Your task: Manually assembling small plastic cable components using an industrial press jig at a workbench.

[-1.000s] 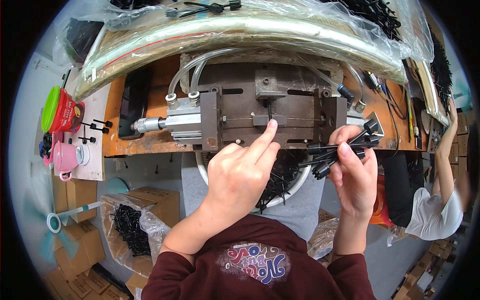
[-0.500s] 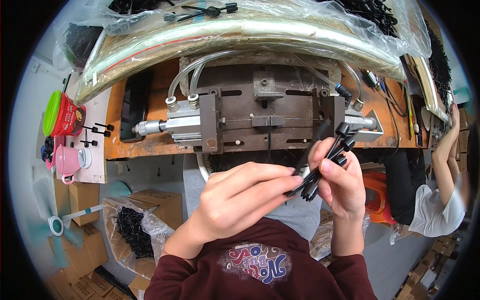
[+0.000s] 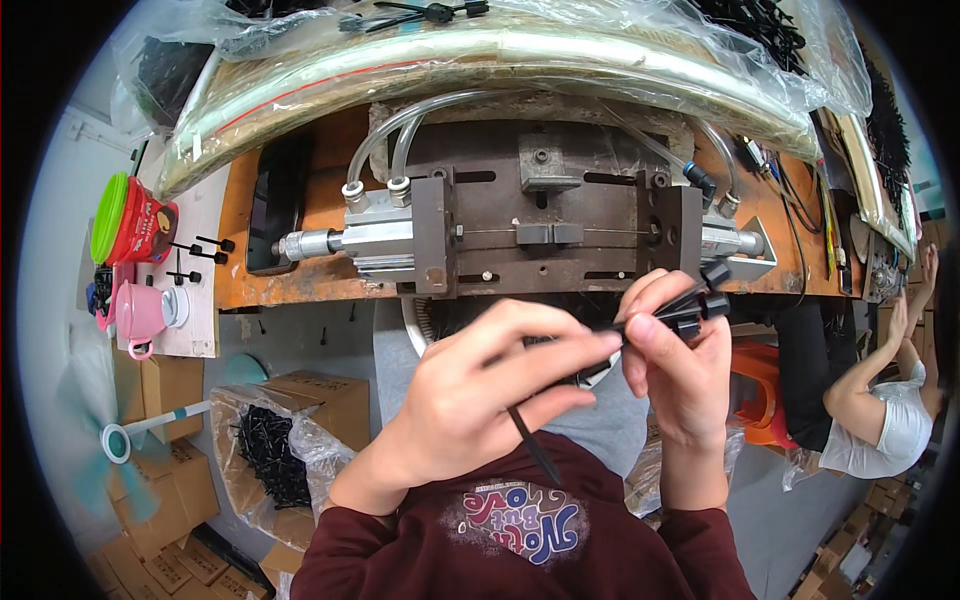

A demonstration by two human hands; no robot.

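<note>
My right hand is closed round a small bunch of black plastic stems with thick round heads, the heads pointing up and right. My left hand meets it from the left, its fingertips pinched at the stems' thin ends. Out from under the left fingers a slim black strip slants down in front of my maroon sweater. Both hands are just below the front edge of a dark steel fixture. Two small blocks sit at its middle, on a thin rod between two silver air cylinders.
A plastic-wrapped bar runs across the back. A phone, a pink cup and a red tub are at left. Below stands a lined carton of black pieces. Another person sits at far right.
The bunch has tipped more level between my hands. A black strip now sticks out below my left fingers. The dark strip hanging below the fixture's middle blocks no longer shows.
</note>
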